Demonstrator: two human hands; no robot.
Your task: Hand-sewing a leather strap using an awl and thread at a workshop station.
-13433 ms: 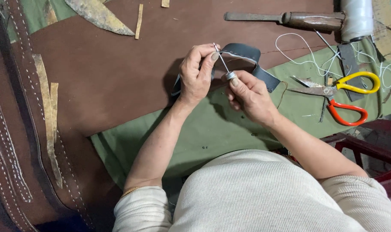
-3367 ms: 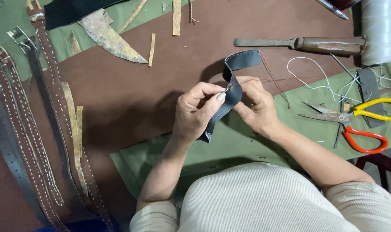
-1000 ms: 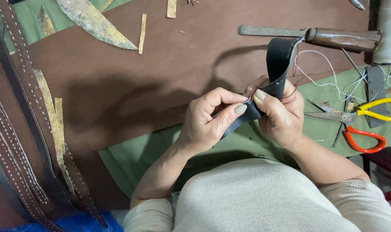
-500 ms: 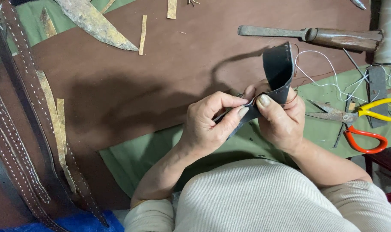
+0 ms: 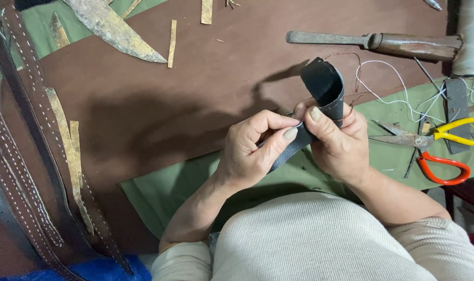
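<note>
Both my hands pinch a dark leather strap (image 5: 324,86) above the brown leather sheet (image 5: 195,99). My left hand (image 5: 255,151) grips the lower part of the strap between thumb and fingers. My right hand (image 5: 338,140) holds it just above, thumb pressed on the strap's face. The strap's free end curls upward into a loop above my right hand. A thin thread runs from the strap toward the right.
A wooden-handled tool (image 5: 383,44) lies at the back right. Scissors with one yellow and one orange handle (image 5: 435,148) rest on green cloth (image 5: 164,192) at the right. Stitched brown straps (image 5: 23,156) lie along the left. Leather offcuts (image 5: 114,28) sit at the back.
The strap's free end has curled further into a loop above my right hand. Both hands keep their pinch in nearly the same place.
</note>
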